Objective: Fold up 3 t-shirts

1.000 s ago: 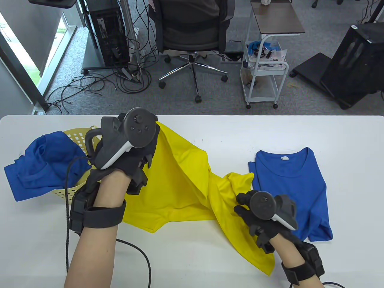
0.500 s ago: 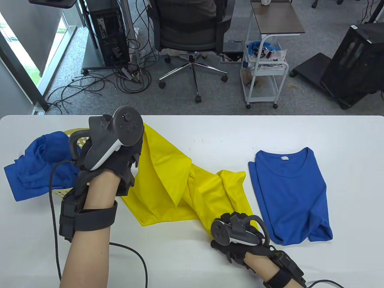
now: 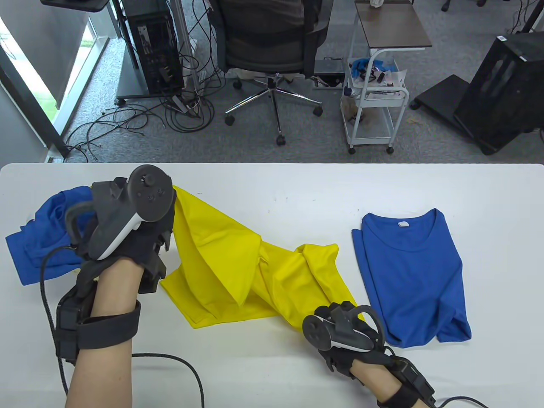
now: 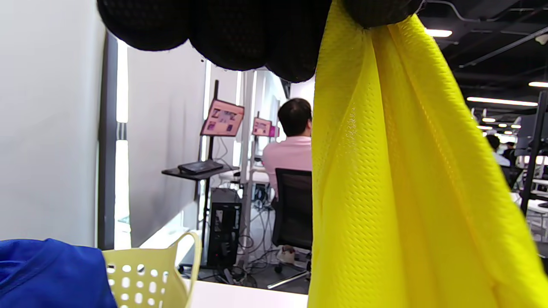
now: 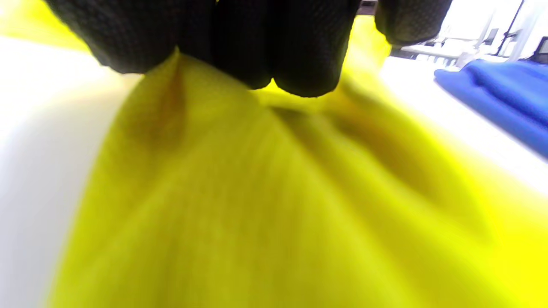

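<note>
A yellow t-shirt point(image 3: 238, 267) stretches crumpled across the middle of the white table point(image 3: 297, 187). My left hand point(image 3: 163, 238) is raised above the table and grips the shirt's upper left end; in the left wrist view the yellow cloth point(image 4: 385, 179) hangs from my curled fingers point(image 4: 239, 30). My right hand point(image 3: 340, 316) grips the shirt's lower right end near the table's front edge, fingers point(image 5: 265, 47) bunched on the yellow fabric point(image 5: 257, 205). A blue t-shirt point(image 3: 410, 272) lies folded lengthwise at the right. Another blue t-shirt point(image 3: 40, 238) sits crumpled at the far left.
A pale yellow perforated basket point(image 4: 150, 273) stands at the left under the crumpled blue shirt. A black cable point(image 3: 178, 365) trails from my left wrist over the table front. Beyond the far edge are an office chair point(image 3: 272, 46), a white trolley point(image 3: 374, 102) and floor cables.
My left hand has moved left and lower, dragging the yellow shirt with it. My right hand came down toward the table's front edge and turned over, still gripping the shirt.
</note>
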